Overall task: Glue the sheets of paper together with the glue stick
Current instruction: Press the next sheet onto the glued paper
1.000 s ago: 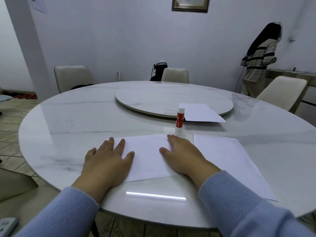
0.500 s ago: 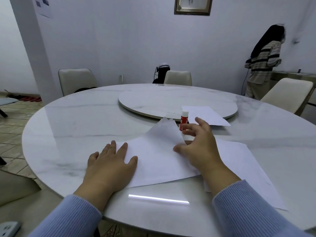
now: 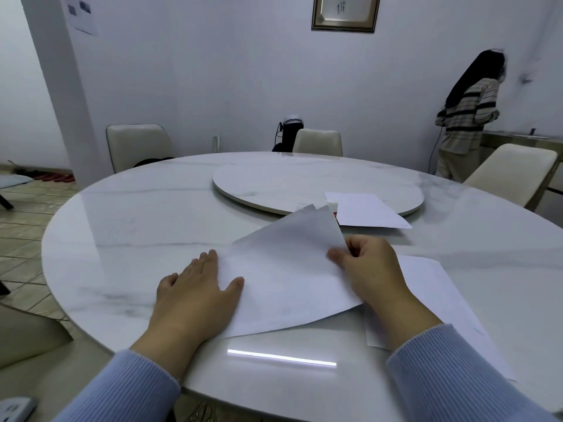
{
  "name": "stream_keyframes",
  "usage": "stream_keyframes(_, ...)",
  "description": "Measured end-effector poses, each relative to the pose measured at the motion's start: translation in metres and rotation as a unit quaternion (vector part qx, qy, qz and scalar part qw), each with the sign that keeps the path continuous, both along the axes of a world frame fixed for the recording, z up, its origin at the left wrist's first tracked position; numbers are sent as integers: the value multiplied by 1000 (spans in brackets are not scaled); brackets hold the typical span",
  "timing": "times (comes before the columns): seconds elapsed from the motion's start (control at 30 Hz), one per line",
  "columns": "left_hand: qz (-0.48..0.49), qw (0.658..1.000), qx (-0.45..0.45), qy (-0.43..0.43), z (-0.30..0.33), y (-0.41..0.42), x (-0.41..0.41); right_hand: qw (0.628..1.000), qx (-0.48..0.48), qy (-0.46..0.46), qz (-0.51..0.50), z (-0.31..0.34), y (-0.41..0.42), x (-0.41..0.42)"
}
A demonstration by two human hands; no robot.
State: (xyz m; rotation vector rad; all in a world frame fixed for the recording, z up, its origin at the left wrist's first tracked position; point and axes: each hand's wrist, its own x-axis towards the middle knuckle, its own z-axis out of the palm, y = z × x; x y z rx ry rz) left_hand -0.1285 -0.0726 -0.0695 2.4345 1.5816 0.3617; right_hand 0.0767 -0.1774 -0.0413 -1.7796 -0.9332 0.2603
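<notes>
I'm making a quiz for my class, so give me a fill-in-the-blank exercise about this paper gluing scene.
1. The left hand lies ____ on the round white marble table.
2. The right hand lifts the white paper sheets by their far ____ corner.
3. A small white paper sheet rests partly on the round marble ____ at the table's middle.

Missing words: flat; right; turntable

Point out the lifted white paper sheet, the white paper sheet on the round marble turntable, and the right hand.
lifted white paper sheet (image 3: 283,269): head view, middle of its raised face.
white paper sheet on the turntable (image 3: 365,210): head view, its centre.
right hand (image 3: 370,271): head view, back of hand.
</notes>
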Motion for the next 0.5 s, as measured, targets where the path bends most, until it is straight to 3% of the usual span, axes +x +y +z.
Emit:
stream_keyframes(0.33, 0, 1000, 4, 1, 1, -2, 0, 999, 6, -10, -50, -2, 1, 8)
stream_keyframes(0.5, -8, 1000, 13, 5, -1, 1, 0, 994, 66, -38, -79, 2, -5, 13)
